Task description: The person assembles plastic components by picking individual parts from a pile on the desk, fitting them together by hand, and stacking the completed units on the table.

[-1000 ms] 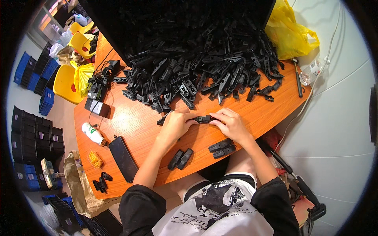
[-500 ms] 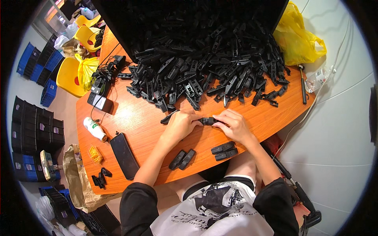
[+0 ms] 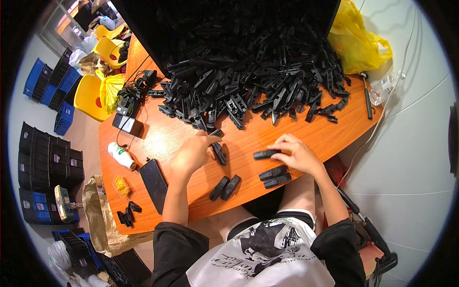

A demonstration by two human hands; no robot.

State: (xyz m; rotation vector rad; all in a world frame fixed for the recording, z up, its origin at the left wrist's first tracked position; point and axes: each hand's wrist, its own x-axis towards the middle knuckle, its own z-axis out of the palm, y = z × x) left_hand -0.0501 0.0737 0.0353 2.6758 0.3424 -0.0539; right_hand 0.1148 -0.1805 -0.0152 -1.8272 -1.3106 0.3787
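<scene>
Hands: left [image 3: 192, 154] pinches slim black clip [image 3: 219, 153], right [image 3: 299, 155] grips stubby black piece [image 3: 264, 154].

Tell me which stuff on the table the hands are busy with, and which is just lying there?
In use: left hand on a black clip; right hand on another clip; big clip pile; finished pairs.

Lying about: phone, small bottle, yellow bag, paper bag.
</scene>
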